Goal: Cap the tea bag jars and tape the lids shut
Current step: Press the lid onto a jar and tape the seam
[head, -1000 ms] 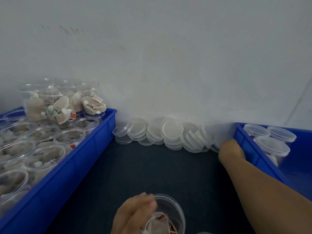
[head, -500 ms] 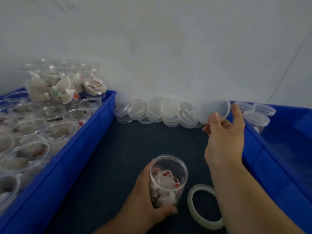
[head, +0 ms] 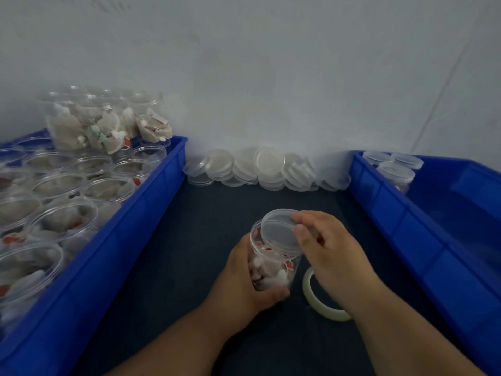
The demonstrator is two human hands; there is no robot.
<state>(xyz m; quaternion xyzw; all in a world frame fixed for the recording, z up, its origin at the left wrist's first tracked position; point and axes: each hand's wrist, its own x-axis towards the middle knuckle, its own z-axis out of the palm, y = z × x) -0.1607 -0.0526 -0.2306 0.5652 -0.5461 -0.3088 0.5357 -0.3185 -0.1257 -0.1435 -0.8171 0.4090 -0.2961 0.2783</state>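
I can read no text, label or number anywhere; the small red tags (head: 289, 265) inside the held jar (head: 267, 275) are too blurred.

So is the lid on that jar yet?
Not seated: the right hand holds the lid tilted over the jar.

A blue crate (head: 122, 253) runs along the left of the grip, and a second blue crate (head: 406, 221) runs along the right. A dark mat (head: 189, 240) lies beneath the grip. A pale wall (head: 271, 77) rises well beyond it.
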